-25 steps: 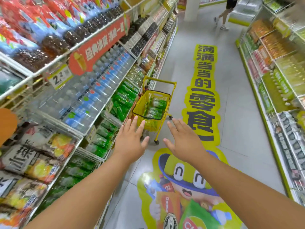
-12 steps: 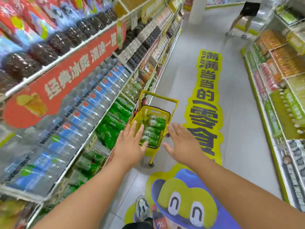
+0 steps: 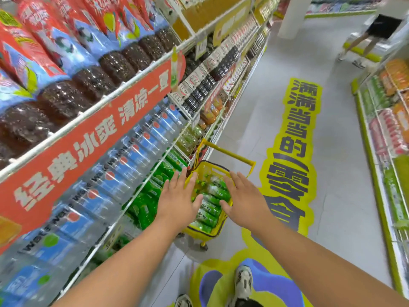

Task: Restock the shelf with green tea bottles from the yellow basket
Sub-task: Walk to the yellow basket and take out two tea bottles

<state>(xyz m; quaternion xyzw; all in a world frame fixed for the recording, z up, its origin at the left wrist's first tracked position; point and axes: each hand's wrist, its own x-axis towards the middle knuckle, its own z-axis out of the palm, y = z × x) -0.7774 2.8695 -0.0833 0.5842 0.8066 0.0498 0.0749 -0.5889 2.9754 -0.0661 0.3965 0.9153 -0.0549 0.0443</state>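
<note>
- Green tea bottles [image 3: 210,209] lie stacked in the yellow basket [image 3: 200,169] on the aisle floor, just beside the shelf [image 3: 141,191].
- Left hand [image 3: 177,200] and right hand [image 3: 243,200] hover over it, apart, fingers spread, holding nothing.
- Water bottles [image 3: 106,185] fill the tier above; a sneaker [image 3: 243,282] stands below.

Green tea bottles [image 3: 210,207] lie stacked inside the yellow basket [image 3: 223,168] beside the shelf [image 3: 141,191].
</note>
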